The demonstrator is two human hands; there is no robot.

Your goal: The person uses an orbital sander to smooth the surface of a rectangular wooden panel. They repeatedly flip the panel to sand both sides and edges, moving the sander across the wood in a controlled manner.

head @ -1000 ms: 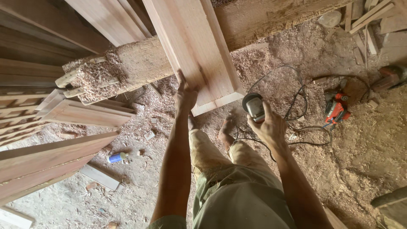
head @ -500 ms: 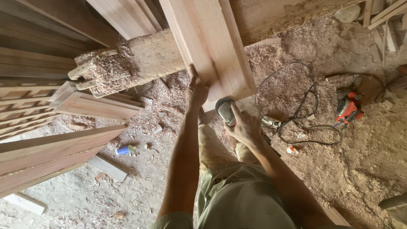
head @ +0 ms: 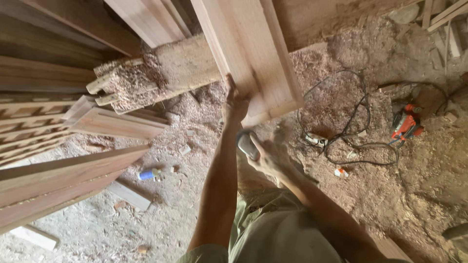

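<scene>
We pressed our left hand [head: 236, 103] flat, fingers open, against the lower end of the leaning wooden frame [head: 253, 53], while our right hand [head: 269, 157] gripped a small grey tool [head: 247, 144] just below it. Steadying the frame firmly seemed wise.

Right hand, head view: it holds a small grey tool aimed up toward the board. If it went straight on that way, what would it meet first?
Probably the lower end of the moulded wooden board, near where the left hand rests on it. The right hand and its grey tool sit just below; depth is unclear.
</scene>
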